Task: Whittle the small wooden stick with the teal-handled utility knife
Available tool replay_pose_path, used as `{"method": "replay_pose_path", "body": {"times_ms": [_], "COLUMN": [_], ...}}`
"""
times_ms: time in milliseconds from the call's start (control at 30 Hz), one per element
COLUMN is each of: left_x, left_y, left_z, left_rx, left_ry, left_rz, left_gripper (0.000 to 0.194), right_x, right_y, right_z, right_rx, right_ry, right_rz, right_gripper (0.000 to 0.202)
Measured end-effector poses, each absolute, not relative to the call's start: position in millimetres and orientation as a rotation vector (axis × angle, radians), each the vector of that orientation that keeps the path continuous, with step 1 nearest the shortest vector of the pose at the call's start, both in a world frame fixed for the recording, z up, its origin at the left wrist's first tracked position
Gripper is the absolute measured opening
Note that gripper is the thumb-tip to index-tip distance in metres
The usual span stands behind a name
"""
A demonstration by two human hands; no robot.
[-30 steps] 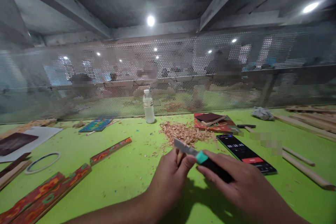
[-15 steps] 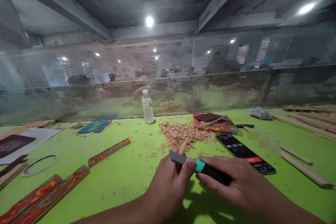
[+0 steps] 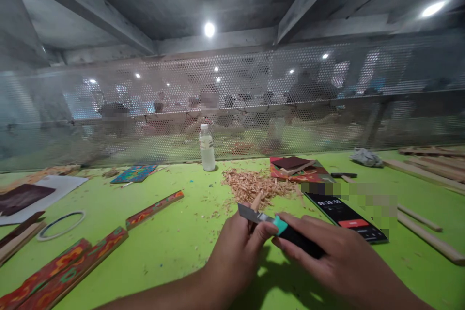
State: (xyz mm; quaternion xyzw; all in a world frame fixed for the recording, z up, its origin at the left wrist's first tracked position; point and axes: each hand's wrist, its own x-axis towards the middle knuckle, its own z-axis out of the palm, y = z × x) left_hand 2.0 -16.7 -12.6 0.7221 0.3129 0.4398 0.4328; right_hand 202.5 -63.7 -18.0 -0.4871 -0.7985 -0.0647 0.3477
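My left hand (image 3: pixel 236 247) is closed round a thin wooden stick (image 3: pixel 257 200), whose pale tip pokes up past the fingers. Wrapped round the black and teal handle of a utility knife (image 3: pixel 298 240) is my right hand (image 3: pixel 327 252). The knife's blade points left and lies across the stick, and my left thumb rests by the base of the blade. Just beyond the hands is a pile of wood shavings (image 3: pixel 247 184) on the green table (image 3: pixel 174 256).
A bottle (image 3: pixel 207 150) stands behind the shavings. To the right are a phone (image 3: pixel 348 218), a hammer (image 3: pixel 344 175), crumpled cloth (image 3: pixel 366 157) and wooden sticks (image 3: pixel 432 237). Painted strips (image 3: pixel 72 266), a tape ring (image 3: pixel 61 225) and paper (image 3: pixel 69 185) lie left. A mesh screen (image 3: pixel 163 131) runs behind.
The whole view has shifted slightly, so things appear a little further right. Both hands keep their holds, and the blade still lies across the stick.
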Motion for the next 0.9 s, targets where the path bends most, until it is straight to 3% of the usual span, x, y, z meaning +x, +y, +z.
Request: {"method": "replay_pose_path", "body": {"times_ms": [100, 433, 700, 900], "left_x": [3.3, 4.1, 1.7, -1.3], "left_y": [-15.7, -13.0, -15.3, -16.3], "left_z": [-10.3, -9.2, -4.6, -4.7], "left_rx": [1.789, 1.769, 1.790, 1.765], "left_ry": [0.769, 0.800, 0.854, 0.852], "left_rz": [1.086, 1.000, 1.016, 0.985], "left_gripper": [0.023, 0.044, 0.035, 0.041], "right_x": [200.3, 195.1, 196.3, 203.0], "right_y": [-64.5, -66.9, -69.7, -63.6], "right_z": [-17.4, -19.7, -1.5, 10.8], "right_rx": [-1.273, -1.311, -1.349, -1.335], "right_ry": [-2.054, -1.999, -1.899, -1.835], "right_rz": [-0.167, -0.194, -0.157, -0.111], "right_gripper": [0.031, 0.035, 0.033, 0.032]}}
